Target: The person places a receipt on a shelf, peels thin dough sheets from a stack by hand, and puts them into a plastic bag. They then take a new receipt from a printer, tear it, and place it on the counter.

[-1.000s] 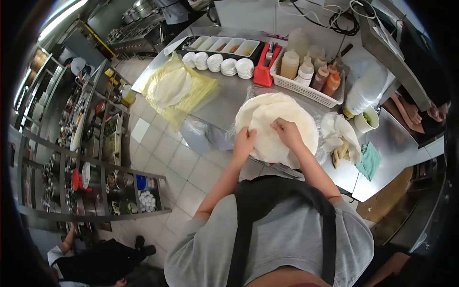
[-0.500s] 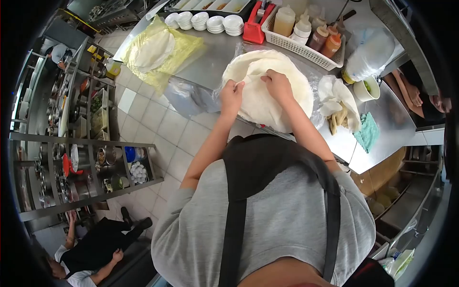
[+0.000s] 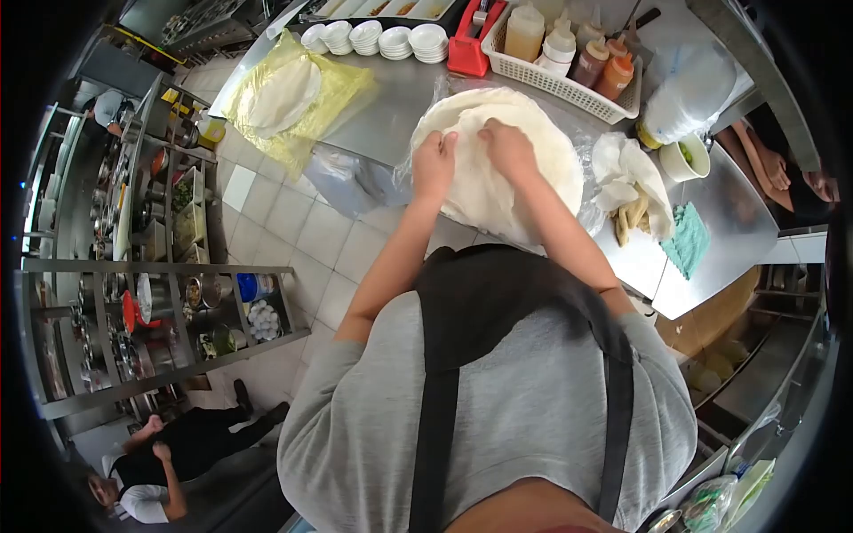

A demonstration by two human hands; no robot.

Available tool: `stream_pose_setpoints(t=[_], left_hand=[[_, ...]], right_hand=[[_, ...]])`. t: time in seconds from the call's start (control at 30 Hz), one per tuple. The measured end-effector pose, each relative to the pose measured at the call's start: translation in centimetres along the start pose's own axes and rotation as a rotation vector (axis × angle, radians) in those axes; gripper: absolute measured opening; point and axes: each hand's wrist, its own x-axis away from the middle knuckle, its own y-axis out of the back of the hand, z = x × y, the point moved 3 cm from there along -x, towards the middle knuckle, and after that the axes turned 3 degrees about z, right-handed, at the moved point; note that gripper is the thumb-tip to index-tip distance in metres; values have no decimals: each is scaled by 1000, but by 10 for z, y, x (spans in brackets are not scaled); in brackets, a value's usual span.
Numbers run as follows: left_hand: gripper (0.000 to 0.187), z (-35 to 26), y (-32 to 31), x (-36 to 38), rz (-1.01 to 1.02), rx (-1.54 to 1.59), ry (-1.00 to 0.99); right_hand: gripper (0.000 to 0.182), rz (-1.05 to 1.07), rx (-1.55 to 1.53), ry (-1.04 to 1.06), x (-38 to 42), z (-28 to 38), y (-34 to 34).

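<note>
Leaning over the steel counter (image 3: 369,133), the person in the grey shirt (image 3: 524,426), as the head view shows, works with both bare hands on a pile of thin, pale round sheets (image 3: 480,191). The pile lies at the near edge, right in front of the dark apron, with clear plastic (image 3: 587,213) peeking out beside it. The left hand (image 3: 433,167) rests on the left part of the pile, thumb up; the right hand (image 3: 509,149) sits across from it, a little apart. Both sets of fingers bend inward, but from here I can't tell whether they are closed on a sheet.

Off to the left, a yellow bag (image 3: 346,93) lies with another pale round (image 3: 283,99) on it. Beyond the pile stand stacked white dishes (image 3: 366,37) and a white basket (image 3: 569,87) of squeeze bottles (image 3: 558,46). On the right, a crumpled white wrap (image 3: 656,200) lies near a green cloth (image 3: 686,240).
</note>
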Motion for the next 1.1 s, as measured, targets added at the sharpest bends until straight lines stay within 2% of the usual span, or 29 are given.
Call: stream_pose_setpoints(t=[0.07,0.17,0.2,0.27,0.3,0.33,0.37,0.43,0.5,0.53,0.6,0.63,0.67,0.7,0.73,0.77,0.83,0.9,0.97,1.03,1.07,1.1], left_hand=[[33,16,3,-1,-62,-37,2],[32,27,2,-2,-95,-5,111],[32,23,3,-2,-112,5,51],[32,12,3,-6,-133,15,-14],[32,0,2,-12,-230,-15,-177],[31,-11,2,-17,-326,-43,-341],[31,-16,1,-25,-325,-38,-344],[32,-17,-10,-39,-47,-116,-214],[32,-24,-12,-40,-9,-70,-221],[33,-30,-15,-39,46,-36,-228],[32,-49,-12,-26,74,49,-238],[32,-58,-7,-20,84,127,-214],[32,-66,-6,-17,107,102,-262],[30,-70,-3,-14,43,65,-225],[29,-71,2,-14,-20,32,-182],[29,-69,0,-19,8,13,-216],[25,-60,-4,-23,-46,313,-240],[24,-68,-11,-22,-30,321,-260],[26,-88,-22,-21,123,409,-215],[25,-124,-29,-19,156,383,-336],[23,-142,-34,-17,231,414,-411],[22,-151,-36,-11,309,420,-460]], right_hand=[[24,-52,-126,-125,-3,-21,9],[25,-95,-188,-205,-3,-41,11],[25,-92,-182,-206,-2,-43,11],[24,-80,-376,-25,-2,-39,11],[24,-88,-373,-20,-1,-34,16],[23,-8,-382,-11,3,-29,20],[23,77,-389,-7,6,-25,21],[24,111,-400,-41,8,-29,16],[29,-155,-242,-25,8,-33,22],[29,-178,-242,-34,6,-33,21],[35,-356,-264,185,3,-24,25],[35,-401,-276,166,1,-27,31],[35,-244,-324,90,-4,-29,30],[36,-84,-385,20,-8,-31,25],[34,-208,-396,44,-6,-33,29],[34,-245,-420,22,-5,-43,34],[32,-188,-439,-123,12,-52,62],[30,-255,-418,-154,20,-65,77],[31,-187,-311,-109,27,-72,101],[34,-375,-241,14,32,-77,121],[39,-277,-356,-3,31,-80,132],[35,-292,-404,33,32,-79,139]])
